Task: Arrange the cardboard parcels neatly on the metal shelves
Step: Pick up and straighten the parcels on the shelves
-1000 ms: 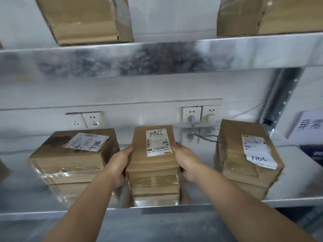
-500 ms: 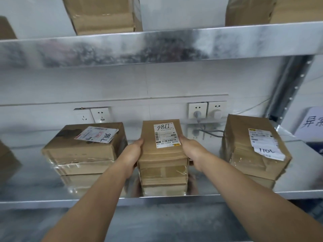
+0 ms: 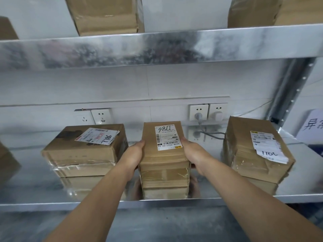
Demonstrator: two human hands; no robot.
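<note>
A small cardboard parcel [image 3: 163,161] with a white label marked 7786 stands in the middle of the shiny metal shelf [image 3: 43,187]. My left hand [image 3: 134,154] grips its left side and my right hand [image 3: 194,154] grips its right side, thumbs near the top edge. A wider parcel [image 3: 83,151] with a tilted label sits to the left. Another labelled parcel [image 3: 257,154] stands to the right, turned slightly.
An upper metal shelf [image 3: 157,49] carries more cardboard parcels [image 3: 104,14] above. Wall sockets with plugs [image 3: 208,112] and a cable sit behind the middle parcel. A shelf upright [image 3: 290,91] rises at the right. A parcel's edge [image 3: 7,165] shows at far left.
The view has shifted slightly, so the parcels sit a little more to the right in frame. Both hands have kept their hold on the middle parcel.
</note>
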